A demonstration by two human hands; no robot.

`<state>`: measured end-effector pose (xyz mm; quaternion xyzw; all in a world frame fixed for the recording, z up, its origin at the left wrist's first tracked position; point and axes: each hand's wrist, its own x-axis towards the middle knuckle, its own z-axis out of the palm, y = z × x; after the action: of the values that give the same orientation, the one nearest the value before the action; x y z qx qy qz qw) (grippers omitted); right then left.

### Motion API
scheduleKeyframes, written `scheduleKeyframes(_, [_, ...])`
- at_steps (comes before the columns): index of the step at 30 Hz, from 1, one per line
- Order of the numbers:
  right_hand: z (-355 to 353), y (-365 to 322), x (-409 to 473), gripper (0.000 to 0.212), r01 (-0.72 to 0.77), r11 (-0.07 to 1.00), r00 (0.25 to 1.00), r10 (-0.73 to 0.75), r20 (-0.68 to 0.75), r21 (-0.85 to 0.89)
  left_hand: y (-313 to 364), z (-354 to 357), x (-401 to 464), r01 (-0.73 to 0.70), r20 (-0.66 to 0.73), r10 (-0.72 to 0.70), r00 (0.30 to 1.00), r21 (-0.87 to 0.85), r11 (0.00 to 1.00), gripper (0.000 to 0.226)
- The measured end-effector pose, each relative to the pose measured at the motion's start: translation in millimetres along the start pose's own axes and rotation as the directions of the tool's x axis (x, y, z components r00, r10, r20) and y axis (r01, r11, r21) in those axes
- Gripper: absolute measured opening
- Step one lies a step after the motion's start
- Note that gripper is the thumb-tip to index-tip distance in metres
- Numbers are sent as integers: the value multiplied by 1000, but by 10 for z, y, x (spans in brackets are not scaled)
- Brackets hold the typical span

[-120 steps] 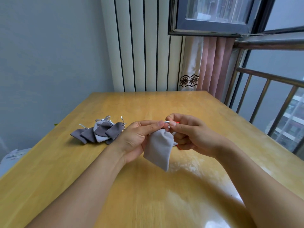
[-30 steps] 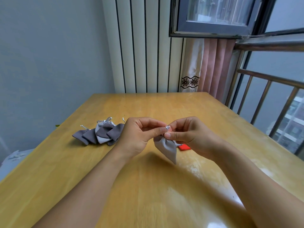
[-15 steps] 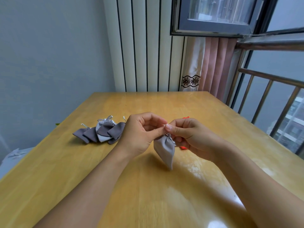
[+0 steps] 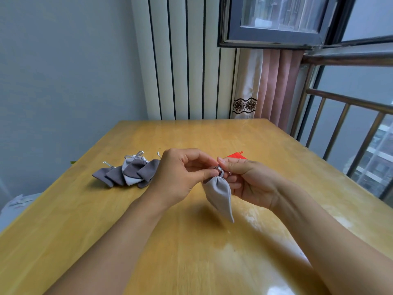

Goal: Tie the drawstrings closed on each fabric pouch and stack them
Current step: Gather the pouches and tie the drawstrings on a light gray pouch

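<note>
A small light grey fabric pouch [image 4: 220,193] is held in the air above the yellow wooden tabletop [image 4: 191,252], its mouth now gathered to a tight neck where four seconds ago it hung wide and flat. The thin silver drawstring [image 4: 220,170] at that neck is pinched by the left hand [image 4: 180,177] and by the right hand [image 4: 248,182], fingertips nearly touching. The cinching is judged done and the knot under way; whether it is finished cannot be told. A pile of dark and light grey pouches [image 4: 129,172] lies to the left, unmoved, and a red pouch [image 4: 235,155] behind the right hand awaits.
</note>
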<state>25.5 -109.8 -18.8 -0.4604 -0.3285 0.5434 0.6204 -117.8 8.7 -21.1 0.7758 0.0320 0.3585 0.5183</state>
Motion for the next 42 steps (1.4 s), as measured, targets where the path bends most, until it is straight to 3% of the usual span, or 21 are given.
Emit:
scheduleKeyframes(2, [-7,20,19,14,-30,999,999,31,-20,24,-15,-18,-1,-151,23,150,988,247,957,17])
scheduleKeyframes(4, [0,28,25,13,-56,997,997,59,-42,52,-30,-40,6,-303,77,299,951,429,851,18])
scheduleKeyframes(8, [19,21,10,12,-82,994,995,86,-47,69,-49,-16,2,-411,152,393,907,527,744,6])
scheduleKeyframes(21, [6,-29,6,15,-46,998,985,54,-162,53,-158,28,7,-222,-35,268,963,462,858,8])
scheduleKeyframes(24, [-11,-80,-5,16,30,997,972,-14,-235,65,-214,-19,27,-124,-105,190,976,448,885,11])
scheduleKeyframes(29, [-36,-57,3,20,116,986,952,-144,-268,-119,-221,-69,45,-118,-118,196,974,474,872,10])
scheduleKeyframes(35, [-2,-44,32,29,297,929,854,-361,-374,-219,-162,-4,64,-93,-223,191,956,388,917,5])
scheduleKeyframes(42, [24,-35,19,24,320,891,842,-423,-334,-321,-204,-22,62,-73,-232,166,959,363,929,7])
